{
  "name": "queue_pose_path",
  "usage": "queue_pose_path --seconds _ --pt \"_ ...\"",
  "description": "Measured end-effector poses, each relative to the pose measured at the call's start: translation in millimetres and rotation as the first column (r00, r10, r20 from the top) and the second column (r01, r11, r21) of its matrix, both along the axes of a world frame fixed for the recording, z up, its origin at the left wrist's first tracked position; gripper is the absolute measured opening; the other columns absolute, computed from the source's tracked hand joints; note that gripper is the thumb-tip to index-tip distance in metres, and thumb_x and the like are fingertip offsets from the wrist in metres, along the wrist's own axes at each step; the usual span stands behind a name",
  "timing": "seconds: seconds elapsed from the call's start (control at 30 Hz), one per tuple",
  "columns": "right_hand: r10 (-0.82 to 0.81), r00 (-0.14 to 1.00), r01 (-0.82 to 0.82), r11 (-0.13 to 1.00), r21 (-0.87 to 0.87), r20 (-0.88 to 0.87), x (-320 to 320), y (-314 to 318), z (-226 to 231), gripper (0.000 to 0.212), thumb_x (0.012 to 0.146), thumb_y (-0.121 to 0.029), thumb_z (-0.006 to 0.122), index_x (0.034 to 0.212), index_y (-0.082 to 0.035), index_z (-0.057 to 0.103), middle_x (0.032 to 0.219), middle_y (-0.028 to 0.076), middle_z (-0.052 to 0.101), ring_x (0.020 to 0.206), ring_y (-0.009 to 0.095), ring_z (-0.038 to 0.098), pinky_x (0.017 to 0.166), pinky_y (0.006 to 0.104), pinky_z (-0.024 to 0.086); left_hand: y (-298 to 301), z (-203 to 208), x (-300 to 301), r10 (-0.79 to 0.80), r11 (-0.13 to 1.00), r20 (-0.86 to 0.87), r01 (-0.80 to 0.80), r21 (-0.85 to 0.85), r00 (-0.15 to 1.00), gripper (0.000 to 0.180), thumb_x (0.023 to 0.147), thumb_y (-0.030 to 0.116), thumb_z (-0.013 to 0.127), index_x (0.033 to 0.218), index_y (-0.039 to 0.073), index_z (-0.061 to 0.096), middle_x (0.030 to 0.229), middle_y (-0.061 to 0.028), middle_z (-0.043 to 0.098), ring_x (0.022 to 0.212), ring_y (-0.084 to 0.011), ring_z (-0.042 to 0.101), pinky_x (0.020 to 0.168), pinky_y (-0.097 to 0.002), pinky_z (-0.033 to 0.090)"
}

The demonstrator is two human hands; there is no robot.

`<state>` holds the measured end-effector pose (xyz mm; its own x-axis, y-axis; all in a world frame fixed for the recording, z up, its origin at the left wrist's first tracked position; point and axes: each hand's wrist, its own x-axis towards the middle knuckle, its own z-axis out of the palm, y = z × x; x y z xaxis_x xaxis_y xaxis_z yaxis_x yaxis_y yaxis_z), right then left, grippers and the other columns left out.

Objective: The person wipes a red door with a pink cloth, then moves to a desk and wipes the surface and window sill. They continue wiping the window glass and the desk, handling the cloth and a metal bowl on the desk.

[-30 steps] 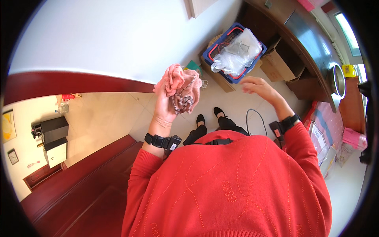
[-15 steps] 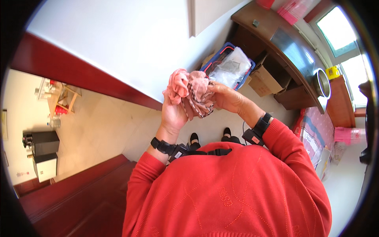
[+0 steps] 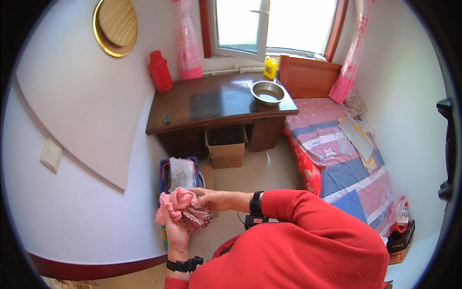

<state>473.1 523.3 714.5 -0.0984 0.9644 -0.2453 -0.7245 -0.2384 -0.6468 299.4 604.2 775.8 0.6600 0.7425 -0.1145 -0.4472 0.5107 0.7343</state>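
A bunched pink cloth (image 3: 180, 198) is held up in front of me between both hands. Its lower part is a duskier pink with a dark-and-white edging. My left hand (image 3: 176, 235) grips the bundle from below, the fingers mostly hidden behind the fabric. From the right side my right hand (image 3: 211, 199) pinches the upper edge of it, thumb and fingers closed. Whether the bundle is one cloth or two I cannot tell. Just beyond it stands a blue basket (image 3: 196, 164) with clear plastic bags (image 3: 183, 172) in it.
Ahead, a dark brown desk (image 3: 175, 103) carries a steel basin (image 3: 267, 98), a yellow bottle (image 3: 270, 68) and a red thermos (image 3: 160, 72). An open cardboard box (image 3: 226, 156) sits below it. To the right is a bed (image 3: 344, 178) with papers and plastic on it.
My view has turned right, from the doorway toward the desk, window and bed. Both hands still hold the pink cloth, now lower and further left in view.
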Motion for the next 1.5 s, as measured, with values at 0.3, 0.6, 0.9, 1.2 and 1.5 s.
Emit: queue_pose_path --seconds 0.3,0.6,0.9,1.2,1.5 --pt "-0.128 0.99 0.141 0.928 0.344 -0.06 55.2 -42.5 -26.3 0.059 0.08 -0.028 0.08 0.132 -0.013 0.056 0.122 0.003 0.063 0.116 0.019 0.058 0.101 0.0376 0.047 -34.9 23.5 83.5 -0.319 0.557 -0.396 0.508 0.657 0.861 0.04 0.102 0.031 0.055 0.127 0.0 0.055 0.116 -0.0074 0.061 0.104 -0.0174 0.058 0.09 -0.032 0.048" --pt "-0.135 0.924 0.269 0.895 0.357 -0.358 66.2 -94.9 47.8 0.045 0.088 -0.029 0.074 0.124 -0.007 0.058 0.125 0.007 0.063 0.116 0.019 0.06 0.098 0.0353 0.05 -43.0 30.4 86.8 -0.456 0.545 -0.441 0.634 0.548 0.773 0.049 0.102 0.03 0.054 0.138 -0.002 0.047 0.132 -0.0092 0.056 0.123 -0.015 0.05 0.103 -0.03 0.04" --pt "-0.273 0.946 0.294 0.95 0.108 -0.172 89.1 -85.8 17.4 0.031 0.09 -0.016 0.06 0.118 -0.003 0.059 0.099 0.011 0.07 0.085 0.015 0.069 0.072 0.0294 0.058 -22.2 35.3 46.8 -0.572 0.779 0.032 0.53 0.335 0.82 0.045 0.104 0.035 0.041 0.134 0.003 0.048 0.124 -0.0139 0.062 0.108 -0.0264 0.063 0.093 -0.0469 0.051" --pt "-0.54 0.797 0.598 0.771 0.22 -0.272 118.5 -126.0 63.5 0.039 0.098 -0.033 0.053 0.118 0.0 0.059 0.111 0.023 0.067 0.09 0.031 0.07 0.077 0.0414 0.06 27.1 31.6 -31.6 -0.209 0.97 0.057 0.199 0.142 0.976 0.024 0.092 0.019 0.044 0.102 0.002 0.058 0.086 -0.0146 0.066 0.075 -0.026 0.066 0.059 -0.0405 0.057" --pt "-0.493 0.788 0.483 0.867 0.126 0.369 117.1 -121.2 63.0 0.019 0.096 -0.023 0.061 0.103 -0.005 0.065 0.091 0.004 0.068 0.076 0.011 0.065 0.063 0.0256 0.054 26.0 -12.6 -40.9 -0.045 0.666 -0.898 0.684 0.299 0.437 0.038 0.076 0.007 0.065 0.112 -0.004 0.061 0.095 -0.011 0.07 0.083 -0.0142 0.065 0.073 -0.0288 0.053"
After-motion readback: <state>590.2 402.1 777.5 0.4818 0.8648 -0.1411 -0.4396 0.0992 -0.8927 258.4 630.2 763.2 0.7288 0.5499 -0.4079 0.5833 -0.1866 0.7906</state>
